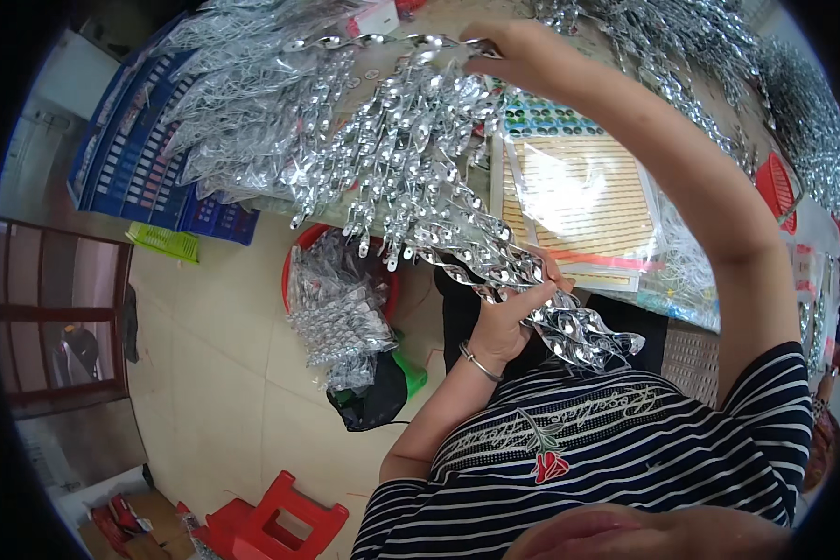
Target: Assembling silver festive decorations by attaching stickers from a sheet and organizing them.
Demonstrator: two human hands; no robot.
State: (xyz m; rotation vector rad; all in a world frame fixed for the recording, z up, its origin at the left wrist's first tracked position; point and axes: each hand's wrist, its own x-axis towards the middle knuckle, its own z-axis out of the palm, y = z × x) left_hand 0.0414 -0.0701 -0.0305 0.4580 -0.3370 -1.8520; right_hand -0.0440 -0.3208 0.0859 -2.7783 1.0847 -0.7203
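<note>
My left hand [506, 322], with a bangle on its wrist, is closed around a bundle of twisted silver strips [583, 338] in front of my chest. The bundle's far ends reach up to a heap of similar strips [411, 126] at the table edge. Farther off, above the table, my right hand [518, 49] pinches the end of a single twisted silver strip [373, 40]. That strip stretches out to the left, over the heap. Its end inside my fingers is hidden.
Clear-bagged silver strips [238, 121] pile up by a blue crate [126, 149]. A plastic-covered striped sheet [588, 187] lies on the table. Below are a lime basket [163, 243], a red tub [392, 285] with bagged strips, and a red stool [289, 523]. More silver strands [700, 37] lie far right.
</note>
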